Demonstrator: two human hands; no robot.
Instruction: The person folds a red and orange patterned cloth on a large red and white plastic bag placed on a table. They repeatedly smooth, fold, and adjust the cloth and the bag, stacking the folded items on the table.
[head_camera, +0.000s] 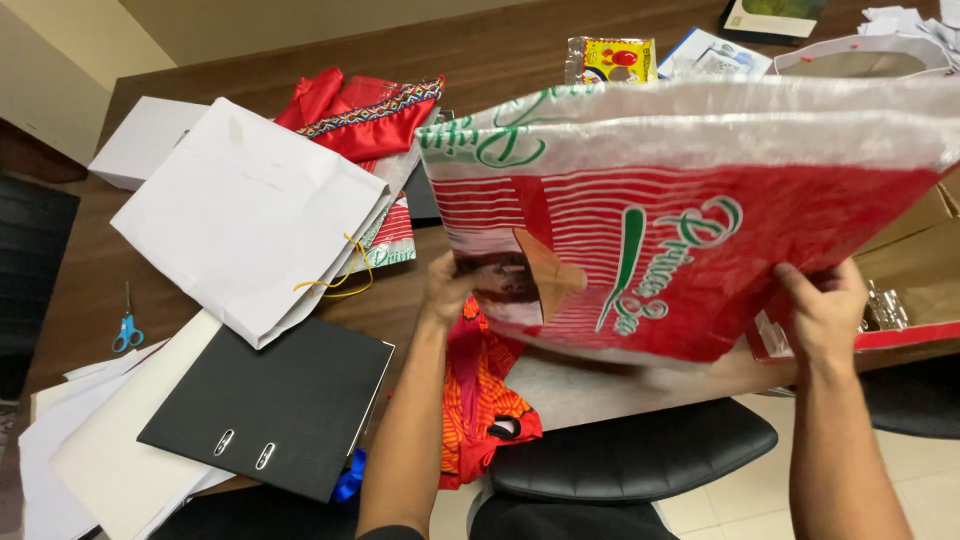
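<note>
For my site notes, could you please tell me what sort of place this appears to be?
Probably an office or meeting room: a long dark wooden table, a black padded chair and a black ring binder beside loose white sheets. Both hands hold up a red-and-white plastic bag.

- Left hand (447, 290) fingers tucked behind red-and-white woven bag (690, 220), unseen.
- Bag's right end cut by frame edge.
- Brown cardboard box (915, 270) contents mostly hidden behind bag.
- Bag's lower edge motion-blurred.
- Snack packet (610, 60) details too small.
</note>
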